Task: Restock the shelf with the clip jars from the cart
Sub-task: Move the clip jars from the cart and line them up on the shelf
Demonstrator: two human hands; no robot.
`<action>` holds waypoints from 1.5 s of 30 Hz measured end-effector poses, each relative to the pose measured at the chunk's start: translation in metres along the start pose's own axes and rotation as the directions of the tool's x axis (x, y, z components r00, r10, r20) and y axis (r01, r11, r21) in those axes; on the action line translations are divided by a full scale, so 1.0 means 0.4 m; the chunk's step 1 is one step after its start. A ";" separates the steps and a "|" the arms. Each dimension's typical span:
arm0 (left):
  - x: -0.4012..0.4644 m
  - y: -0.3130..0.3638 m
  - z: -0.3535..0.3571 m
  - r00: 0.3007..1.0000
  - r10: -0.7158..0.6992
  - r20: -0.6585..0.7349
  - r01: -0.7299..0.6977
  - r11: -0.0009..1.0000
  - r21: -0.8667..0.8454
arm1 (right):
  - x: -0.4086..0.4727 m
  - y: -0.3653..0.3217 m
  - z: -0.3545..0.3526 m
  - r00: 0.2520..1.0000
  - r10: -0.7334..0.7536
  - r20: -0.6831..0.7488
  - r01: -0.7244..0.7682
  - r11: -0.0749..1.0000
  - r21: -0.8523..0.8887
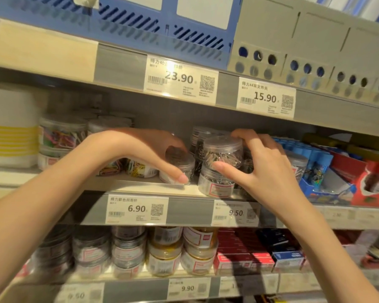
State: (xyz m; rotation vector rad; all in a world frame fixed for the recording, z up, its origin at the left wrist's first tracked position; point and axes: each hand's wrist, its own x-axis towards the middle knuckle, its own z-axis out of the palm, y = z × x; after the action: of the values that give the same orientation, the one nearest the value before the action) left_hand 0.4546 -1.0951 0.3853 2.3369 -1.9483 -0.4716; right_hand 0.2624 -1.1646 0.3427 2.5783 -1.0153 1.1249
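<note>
On the middle shelf (pixel 140 186), a top jar (pixel 222 150) sits stacked on a lower jar (pixel 217 182) at the front edge. Just left of that stack stands a single jar (pixel 179 167), with the left hand (pixel 153 149) over it. The right hand (pixel 256 162) is against the stack's right side, at the top jar. Further left of the stack are more stacked jars (pixel 61 136). Right of the stack stands a tray of tubes (pixel 315 162). Below the stack, the next shelf down holds rows of jars (pixel 164 252), with small boxes (pixel 260 250) to their right.
</note>
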 end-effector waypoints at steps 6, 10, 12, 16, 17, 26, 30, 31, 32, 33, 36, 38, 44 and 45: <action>0.000 -0.003 0.004 0.999 -0.040 0.032 0.039 0.999 0.025 | -0.006 0.010 0.013 1.000 0.023 0.003 -0.023 0.999 -0.029; 0.009 -0.002 0.003 0.994 -0.072 0.085 0.066 0.995 0.069 | -0.002 0.033 0.025 1.000 -0.021 0.011 0.022 0.998 -0.064; 0.015 -0.011 0.004 0.990 -0.089 0.108 0.080 0.993 0.084 | 0.000 0.040 0.024 0.999 -0.037 0.015 0.038 0.997 -0.060; 0.025 -0.037 0.000 0.986 -0.118 0.121 0.109 0.991 0.078 | 0.003 0.050 0.016 0.995 -0.080 0.058 0.084 0.994 -0.074; 0.024 -0.041 0.000 0.983 -0.133 0.130 0.123 0.989 0.084 | 0.005 0.051 0.013 0.993 -0.092 0.072 0.098 0.992 -0.081; 0.034 -0.042 0.000 0.998 0.061 0.004 -0.060 0.996 -0.059 | 0.026 0.032 -0.019 0.976 -0.043 0.212 0.069 0.991 -0.116; 0.025 -0.024 0.000 0.993 0.117 -0.019 -0.119 0.987 -0.111 | 0.029 0.016 -0.033 0.965 -0.015 0.261 0.040 0.995 -0.088; 0.024 -0.026 0.001 0.991 0.133 -0.028 -0.135 0.987 -0.086 | 0.030 0.015 -0.035 0.964 -0.011 0.264 0.034 0.996 -0.083; 0.024 -0.025 0.000 0.985 0.166 -0.050 -0.169 0.984 -0.064 | 0.031 0.016 -0.035 0.963 -0.004 0.269 0.026 0.997 -0.077; 0.027 -0.030 0.001 0.979 0.195 -0.063 -0.197 0.980 -0.039 | 0.031 0.018 -0.034 0.961 0.001 0.276 0.019 0.997 -0.071; 0.029 -0.031 0.000 0.967 0.249 -0.046 -0.251 0.967 -0.052 | 0.032 0.021 -0.031 0.956 0.006 0.294 0.009 0.999 -0.051; 0.028 -0.026 -0.002 0.955 0.297 -0.027 -0.298 0.951 -0.076 | 0.034 0.023 -0.031 0.956 0.009 0.293 0.002 0.999 -0.040; 0.032 -0.038 0.006 0.931 0.355 -0.087 -0.364 0.924 -0.118 | 0.031 0.026 -0.027 0.957 0.002 0.291 0.012 0.999 -0.046; 0.033 -0.040 0.006 0.925 0.364 -0.108 -0.375 0.920 -0.114 | 0.031 0.025 -0.027 0.958 0.000 0.288 0.014 0.999 -0.048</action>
State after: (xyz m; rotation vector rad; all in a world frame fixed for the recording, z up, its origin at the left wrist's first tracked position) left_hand 0.4710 -1.1045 0.3765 1.8166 -2.1730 -0.4446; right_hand 0.2556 -1.1746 0.3579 2.7568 -1.0733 0.7229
